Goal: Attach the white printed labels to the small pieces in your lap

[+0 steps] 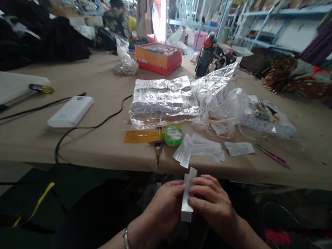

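Observation:
Just below the table's front edge, my left hand (166, 203) is closed around the left side of a small stack of narrow white labels (187, 202). My right hand (215, 205) grips the same stack from the right, its fingers bent across the upper part. One strip sticks up higher than the others. On the table ahead lie fanned-out printed labels (204, 147) and a separate white label piece (239, 149). A round green container (173, 136) is beside them. Left of it, a soldering-iron-like pointed tool (158, 150) points toward me.
Crinkled clear plastic bags (166, 98) spread over the table's middle. A white power bank (71, 113) and black cable (93, 127) are on the left. Pink snips (273, 157) lie right. An orange box (158, 58) and dark bottle (205, 56) stand behind. Co-workers sit far left.

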Action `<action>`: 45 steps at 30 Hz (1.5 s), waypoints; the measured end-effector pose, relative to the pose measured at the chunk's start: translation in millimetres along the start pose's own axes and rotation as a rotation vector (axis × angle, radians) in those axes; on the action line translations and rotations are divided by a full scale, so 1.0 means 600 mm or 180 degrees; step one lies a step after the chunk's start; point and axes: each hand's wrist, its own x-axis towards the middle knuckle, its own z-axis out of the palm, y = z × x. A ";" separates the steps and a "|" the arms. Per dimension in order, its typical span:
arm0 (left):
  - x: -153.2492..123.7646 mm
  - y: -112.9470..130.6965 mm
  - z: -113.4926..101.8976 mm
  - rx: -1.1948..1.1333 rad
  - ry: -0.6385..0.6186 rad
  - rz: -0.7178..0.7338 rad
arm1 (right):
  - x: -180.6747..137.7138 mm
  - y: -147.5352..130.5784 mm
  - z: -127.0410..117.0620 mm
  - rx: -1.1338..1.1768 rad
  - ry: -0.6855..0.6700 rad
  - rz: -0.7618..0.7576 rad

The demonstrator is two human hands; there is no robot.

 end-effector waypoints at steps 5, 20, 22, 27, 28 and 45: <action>0.002 -0.009 -0.006 -0.0249 -0.0109 0.0010 | -0.010 -0.015 0.011 -0.0030 -0.0260 0.0048; -0.004 -0.008 -0.003 0.0262 0.0231 -0.0118 | -0.026 0.045 -0.040 -0.0749 0.0038 0.0740; -0.007 -0.006 -0.002 0.0421 0.0332 -0.0113 | -0.037 0.086 -0.060 -0.1561 0.0145 0.1269; -0.013 -0.010 -0.003 0.0555 0.0379 -0.0060 | -0.069 0.133 -0.083 -0.2461 -0.0448 0.1555; -0.013 -0.011 -0.005 0.0572 0.0385 -0.0064 | -0.075 0.133 -0.085 -0.2447 -0.0464 0.1515; -0.020 -0.008 0.004 0.0611 0.0538 -0.0129 | -0.092 0.137 -0.095 -0.1304 0.0954 0.2037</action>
